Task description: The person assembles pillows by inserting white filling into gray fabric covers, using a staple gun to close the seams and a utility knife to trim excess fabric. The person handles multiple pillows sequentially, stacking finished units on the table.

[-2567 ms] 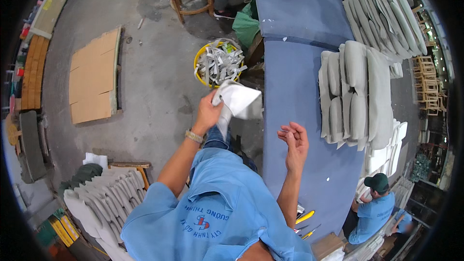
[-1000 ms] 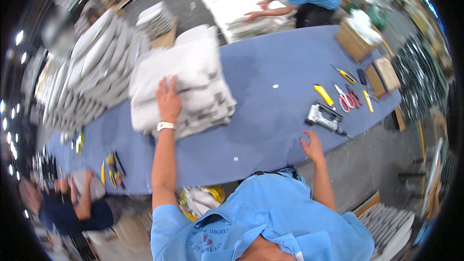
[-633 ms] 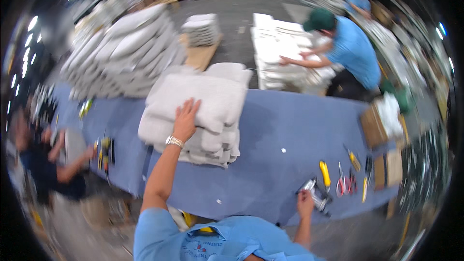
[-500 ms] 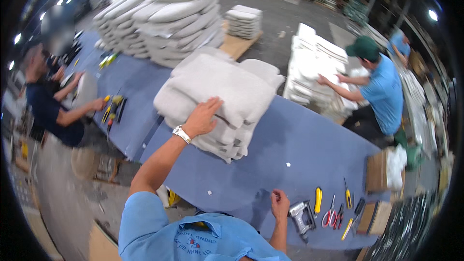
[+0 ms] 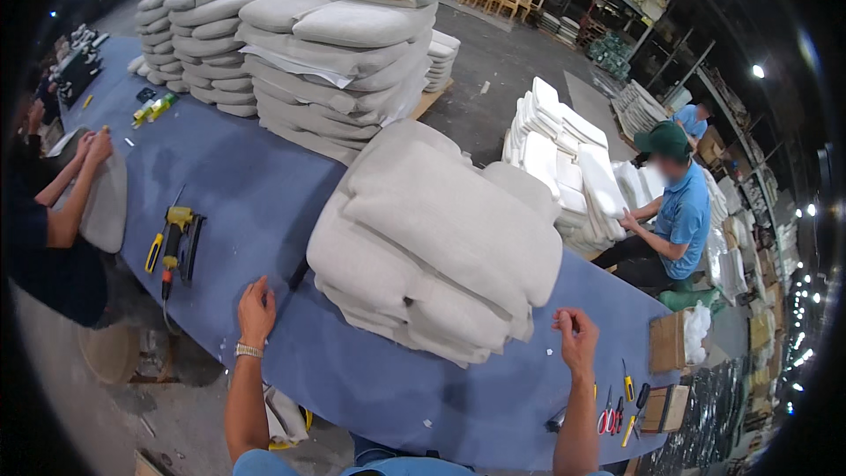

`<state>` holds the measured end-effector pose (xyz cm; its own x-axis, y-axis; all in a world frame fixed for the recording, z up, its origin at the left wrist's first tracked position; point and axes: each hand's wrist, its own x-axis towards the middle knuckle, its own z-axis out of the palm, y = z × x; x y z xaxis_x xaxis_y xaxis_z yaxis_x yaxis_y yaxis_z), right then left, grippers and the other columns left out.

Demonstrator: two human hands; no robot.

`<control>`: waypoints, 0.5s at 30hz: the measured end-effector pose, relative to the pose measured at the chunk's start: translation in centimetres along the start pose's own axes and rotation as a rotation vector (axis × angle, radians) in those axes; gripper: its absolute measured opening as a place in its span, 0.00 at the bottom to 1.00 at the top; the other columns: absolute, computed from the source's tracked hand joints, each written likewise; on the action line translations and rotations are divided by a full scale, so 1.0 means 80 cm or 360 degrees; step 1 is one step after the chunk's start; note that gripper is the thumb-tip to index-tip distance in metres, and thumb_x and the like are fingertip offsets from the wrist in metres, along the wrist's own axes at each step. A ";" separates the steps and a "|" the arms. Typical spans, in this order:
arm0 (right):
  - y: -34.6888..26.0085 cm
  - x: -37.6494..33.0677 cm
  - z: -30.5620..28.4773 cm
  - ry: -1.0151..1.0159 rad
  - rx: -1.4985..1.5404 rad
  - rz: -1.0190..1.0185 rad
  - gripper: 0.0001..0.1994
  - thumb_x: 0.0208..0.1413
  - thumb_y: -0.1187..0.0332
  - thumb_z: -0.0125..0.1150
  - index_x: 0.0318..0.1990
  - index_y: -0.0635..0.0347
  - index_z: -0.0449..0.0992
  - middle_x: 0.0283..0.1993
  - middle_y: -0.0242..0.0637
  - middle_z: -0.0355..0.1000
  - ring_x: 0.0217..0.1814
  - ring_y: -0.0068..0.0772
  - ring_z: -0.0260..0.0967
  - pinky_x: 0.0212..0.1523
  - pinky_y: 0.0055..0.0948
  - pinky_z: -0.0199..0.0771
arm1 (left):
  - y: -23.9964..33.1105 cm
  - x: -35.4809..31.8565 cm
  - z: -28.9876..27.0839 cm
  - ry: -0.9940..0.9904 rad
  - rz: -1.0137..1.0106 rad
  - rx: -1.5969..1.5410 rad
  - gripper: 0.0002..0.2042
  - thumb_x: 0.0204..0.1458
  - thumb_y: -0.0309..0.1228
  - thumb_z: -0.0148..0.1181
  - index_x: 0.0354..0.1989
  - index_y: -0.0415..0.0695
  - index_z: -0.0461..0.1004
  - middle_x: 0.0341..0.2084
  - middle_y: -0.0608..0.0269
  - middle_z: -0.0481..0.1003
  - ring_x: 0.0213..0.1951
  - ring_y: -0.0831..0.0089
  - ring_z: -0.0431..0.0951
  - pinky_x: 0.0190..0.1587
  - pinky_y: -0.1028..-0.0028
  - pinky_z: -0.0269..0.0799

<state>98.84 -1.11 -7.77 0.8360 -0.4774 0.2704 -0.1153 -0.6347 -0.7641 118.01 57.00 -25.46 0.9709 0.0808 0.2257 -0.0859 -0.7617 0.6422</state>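
Note:
A pile of light grey seat cushions [image 5: 441, 220] rests on the blue-topped table in front of me, its upper cushions overlapping unevenly. Left of the pile, my left hand [image 5: 256, 313] is low over the tabletop, holding nothing, with its fingers loosely extended and a watch on the wrist. Off the pile's right corner is my right hand [image 5: 577, 341], empty, its fingers loosely bent and apart. Neither hand appears to touch the cushions. Parts of the lower cushions are hidden under the top ones.
Taller cushion stacks [image 5: 344, 62] stand behind. A yellow-and-black staple gun [image 5: 179, 242] lies left; scissors [image 5: 606, 414], a screwdriver [image 5: 628, 383] and a cardboard box [image 5: 667, 341] are right. One co-worker [image 5: 57, 220] holds a cushion at left; another [image 5: 679, 211] handles white pads [image 5: 564, 154].
My left hand has come off the cushion pile and down to its left. My right hand has moved forward to beside the pile's right corner. The view has shifted.

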 end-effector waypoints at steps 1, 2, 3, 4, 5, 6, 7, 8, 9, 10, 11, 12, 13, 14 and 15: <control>-0.022 0.020 0.010 -0.0006 -0.0090 -0.0066 0.07 0.65 0.72 0.61 0.42 0.67 0.81 0.35 0.39 0.81 0.34 0.27 0.80 0.38 0.26 0.78 | -0.017 0.009 0.018 0.0045 0.0057 0.0021 0.16 0.57 0.28 0.61 0.54 0.40 0.78 0.38 0.52 0.78 0.42 0.53 0.79 0.45 0.58 0.75; -0.047 0.044 0.023 -0.0024 -0.0168 -0.0135 0.07 0.65 0.71 0.62 0.41 0.67 0.82 0.35 0.39 0.82 0.33 0.27 0.80 0.38 0.26 0.78 | -0.033 0.018 0.034 0.0100 0.0107 0.0053 0.16 0.57 0.28 0.62 0.53 0.40 0.78 0.35 0.53 0.77 0.40 0.53 0.78 0.43 0.58 0.74; -0.072 0.068 0.043 -0.0024 -0.0214 -0.0222 0.07 0.64 0.72 0.62 0.41 0.67 0.82 0.35 0.40 0.81 0.33 0.28 0.80 0.37 0.27 0.78 | -0.044 0.031 0.034 0.0163 0.0170 0.0108 0.16 0.57 0.28 0.62 0.53 0.41 0.79 0.33 0.54 0.75 0.38 0.54 0.77 0.42 0.57 0.73; -0.100 0.099 0.065 -0.0030 -0.0261 -0.0314 0.06 0.64 0.72 0.63 0.40 0.66 0.82 0.34 0.40 0.81 0.33 0.29 0.79 0.37 0.27 0.77 | -0.052 0.037 0.038 0.0162 0.0196 0.0159 0.15 0.57 0.29 0.61 0.53 0.41 0.79 0.32 0.55 0.74 0.37 0.55 0.76 0.41 0.58 0.72; -0.125 0.128 0.083 -0.0025 -0.0306 -0.0395 0.06 0.63 0.72 0.64 0.40 0.66 0.82 0.34 0.41 0.81 0.33 0.29 0.79 0.37 0.28 0.77 | -0.038 0.043 0.038 0.0155 0.0236 0.0212 0.15 0.57 0.29 0.61 0.53 0.40 0.79 0.31 0.55 0.73 0.36 0.55 0.75 0.40 0.58 0.71; -0.154 0.161 0.105 -0.0050 -0.0345 -0.0514 0.06 0.62 0.72 0.64 0.40 0.66 0.82 0.34 0.42 0.81 0.33 0.31 0.79 0.38 0.28 0.77 | -0.027 0.047 0.036 0.0159 0.0267 0.0266 0.15 0.57 0.29 0.61 0.53 0.40 0.79 0.30 0.56 0.72 0.35 0.56 0.74 0.39 0.58 0.70; -0.188 0.196 0.128 -0.0079 -0.0396 -0.0640 0.05 0.61 0.72 0.65 0.40 0.65 0.82 0.34 0.43 0.80 0.33 0.33 0.78 0.38 0.29 0.76 | -0.027 0.050 0.037 0.0179 0.0243 0.0283 0.15 0.56 0.29 0.62 0.52 0.41 0.79 0.29 0.58 0.72 0.34 0.57 0.73 0.38 0.59 0.70; -0.221 0.234 0.156 -0.0095 -0.0439 -0.0756 0.05 0.63 0.73 0.63 0.40 0.66 0.81 0.34 0.41 0.80 0.33 0.29 0.78 0.38 0.28 0.76 | -0.030 0.053 0.037 0.0211 0.0210 0.0309 0.15 0.55 0.29 0.63 0.51 0.42 0.80 0.29 0.59 0.71 0.33 0.57 0.72 0.38 0.59 0.69; -0.254 0.274 0.185 -0.0118 -0.0480 -0.0876 0.06 0.64 0.73 0.61 0.39 0.67 0.81 0.35 0.39 0.80 0.34 0.26 0.78 0.37 0.26 0.76 | -0.031 0.055 0.037 0.0222 0.0165 0.0293 0.15 0.55 0.29 0.63 0.50 0.43 0.80 0.28 0.60 0.71 0.32 0.58 0.73 0.37 0.60 0.69; -0.284 0.316 0.214 -0.0110 -0.0478 -0.0952 0.05 0.63 0.73 0.62 0.41 0.65 0.81 0.36 0.41 0.80 0.33 0.30 0.78 0.38 0.29 0.76 | -0.032 0.054 0.033 0.0239 0.0103 0.0290 0.14 0.54 0.29 0.63 0.50 0.44 0.80 0.28 0.61 0.71 0.32 0.58 0.73 0.36 0.60 0.69; -0.314 0.357 0.248 -0.0117 -0.0465 -0.1035 0.06 0.62 0.72 0.63 0.43 0.63 0.81 0.37 0.43 0.80 0.33 0.34 0.78 0.38 0.32 0.76 | -0.033 0.056 0.031 0.0261 0.0025 0.0295 0.14 0.54 0.29 0.63 0.50 0.45 0.81 0.27 0.61 0.71 0.31 0.59 0.73 0.35 0.60 0.70; -0.345 0.401 0.282 -0.0106 -0.0506 -0.1059 0.07 0.63 0.71 0.62 0.46 0.62 0.79 0.38 0.42 0.80 0.35 0.34 0.78 0.38 0.32 0.77 | -0.038 0.060 0.029 0.0260 0.0016 0.0263 0.14 0.54 0.29 0.63 0.49 0.47 0.81 0.26 0.62 0.71 0.31 0.60 0.73 0.35 0.60 0.70; -0.365 0.447 0.311 -0.0111 -0.0530 -0.1093 0.08 0.64 0.71 0.61 0.48 0.60 0.78 0.40 0.41 0.80 0.36 0.34 0.78 0.39 0.33 0.77 | -0.042 0.059 0.028 0.0269 -0.0010 0.0245 0.14 0.54 0.28 0.63 0.49 0.48 0.81 0.26 0.63 0.71 0.30 0.60 0.74 0.34 0.61 0.70; -0.365 0.498 0.332 -0.0061 -0.0591 -0.1209 0.11 0.65 0.70 0.60 0.52 0.57 0.76 0.45 0.41 0.80 0.40 0.37 0.79 0.43 0.32 0.78 | -0.038 0.050 0.024 0.0264 -0.0068 0.0247 0.14 0.53 0.28 0.63 0.49 0.49 0.81 0.25 0.64 0.71 0.29 0.61 0.74 0.33 0.61 0.70; -0.375 0.542 0.330 -0.0090 -0.0679 -0.1155 0.13 0.65 0.65 0.60 0.54 0.57 0.75 0.51 0.42 0.78 0.47 0.38 0.79 0.48 0.34 0.78 | -0.032 0.054 0.029 0.0234 -0.0046 0.0215 0.14 0.53 0.28 0.63 0.49 0.50 0.82 0.24 0.65 0.70 0.28 0.62 0.74 0.32 0.62 0.70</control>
<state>152.73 13.29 11.41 0.8052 0.1616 0.5706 0.2777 -0.9529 -0.1220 122.92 57.77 -27.84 0.9285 0.1894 0.3193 -0.0180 -0.8361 0.5483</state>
